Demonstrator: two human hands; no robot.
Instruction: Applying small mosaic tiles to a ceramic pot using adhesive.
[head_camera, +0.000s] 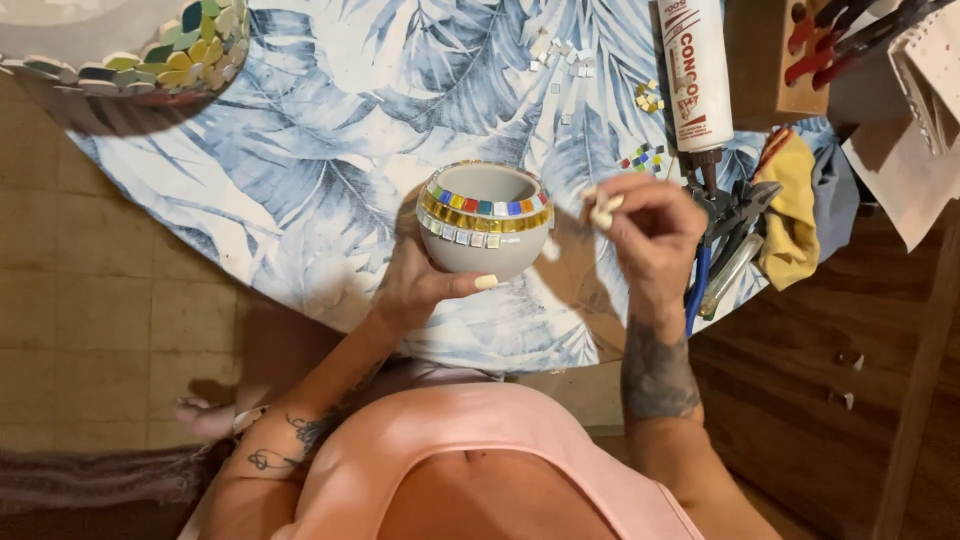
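Head view: one grey bowl is held over the near edge of the table, which is covered by a blue leaf-print cloth. The bowl is cupped from below and behind by the left hand, the thumb laid across its lower front wall. Two rows of small tiles are seen round its rim: an upper row of mixed colours on gold, and a lower row of mirror-like squares; below them the wall is bare grey and the inside is empty. The right hand is held just beside the bowl, to its right, with fingers pinched narrowly on a small pale piece, too small to be told.

One glue tube lies at the far right of the table, nozzle toward the near edge. Pliers with blue handles lie beside one yellow cloth at the right edge. Three small heaps of loose tiles are scattered at the far middle. One larger mosaic pot stands at the far left corner, partly out of view.

Open cloth is left to the left of the bowl, between it and the pot; the right edge is crowded with tools.
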